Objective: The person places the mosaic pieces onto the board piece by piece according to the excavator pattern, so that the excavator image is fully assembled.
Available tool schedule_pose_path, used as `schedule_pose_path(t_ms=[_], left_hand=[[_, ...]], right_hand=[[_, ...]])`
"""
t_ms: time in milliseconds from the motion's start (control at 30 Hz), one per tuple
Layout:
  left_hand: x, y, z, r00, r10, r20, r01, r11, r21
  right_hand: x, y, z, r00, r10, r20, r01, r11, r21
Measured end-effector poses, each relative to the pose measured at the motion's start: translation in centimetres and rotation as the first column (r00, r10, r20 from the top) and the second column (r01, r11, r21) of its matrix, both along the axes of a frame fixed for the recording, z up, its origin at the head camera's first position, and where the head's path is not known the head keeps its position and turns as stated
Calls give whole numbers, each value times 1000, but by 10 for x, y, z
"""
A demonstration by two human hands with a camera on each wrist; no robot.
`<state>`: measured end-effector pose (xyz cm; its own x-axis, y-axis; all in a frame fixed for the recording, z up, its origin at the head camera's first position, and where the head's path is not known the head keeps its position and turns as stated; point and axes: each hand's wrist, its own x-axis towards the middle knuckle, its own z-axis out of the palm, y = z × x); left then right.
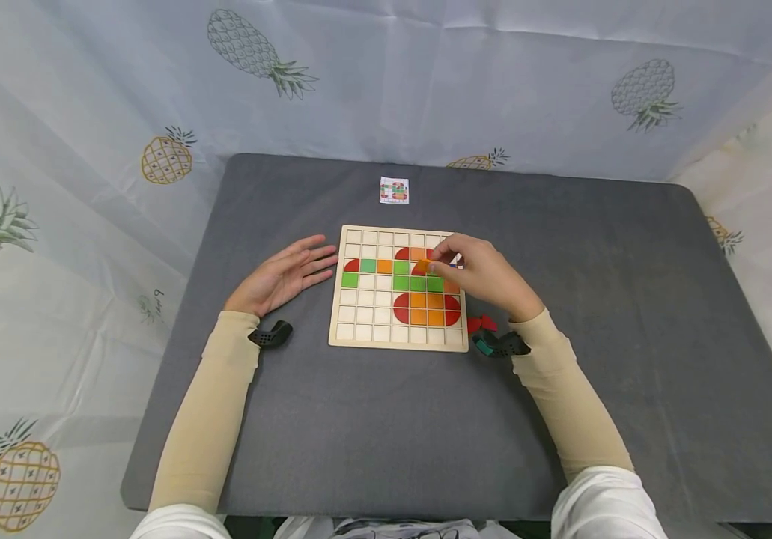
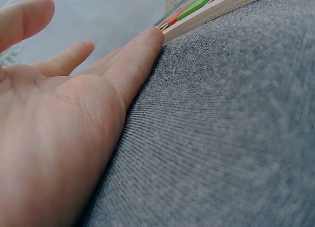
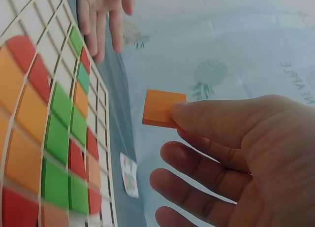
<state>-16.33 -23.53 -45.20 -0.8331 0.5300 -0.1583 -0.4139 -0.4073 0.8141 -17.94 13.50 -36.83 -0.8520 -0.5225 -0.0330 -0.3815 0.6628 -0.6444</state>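
Note:
Between thumb and forefinger, my right hand (image 1: pixel 487 271) pinches an orange square tile (image 3: pixel 160 108), held above the wooden grid board (image 1: pixel 365 337). The other right fingers are bent loosely below it in the right wrist view. Green, red, orange and teal tiles fill part of the board, among them a teal tile (image 1: pixel 368 266) and a green tile (image 1: pixel 350 280) on its left side. My left hand (image 1: pixel 284 275) lies palm up at the board's left edge, fingers extended, holding nothing. The right hand hides some cells at the board's right side.
A small pattern card (image 1: pixel 394 190) lies on the grey table (image 1: pixel 372 434) behind the board. Several loose red pieces (image 1: pixel 482 323) lie by the board's lower right side, close to the right wrist camera (image 1: pixel 502 344). A pineapple-print cloth (image 1: pixel 386 82) hangs beyond the table.

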Motion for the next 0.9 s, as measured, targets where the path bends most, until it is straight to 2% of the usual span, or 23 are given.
schedule_pose_path(t_ms=[300,500,900], left_hand=[[1,-2,1,1000,-6,2,6,1000,4],[0,-2,0,1000,-13,-3,13,1000,-7],[0,-4,-1,1000,-23,-20,23,1000,4]], right_hand=[[-12,-47,-7,997,71,25,-70,997,-41],[-18,-76,-17,991,128,39,-130,991,35],[-11,-106,-35,982,176,62,-181,980,83]])
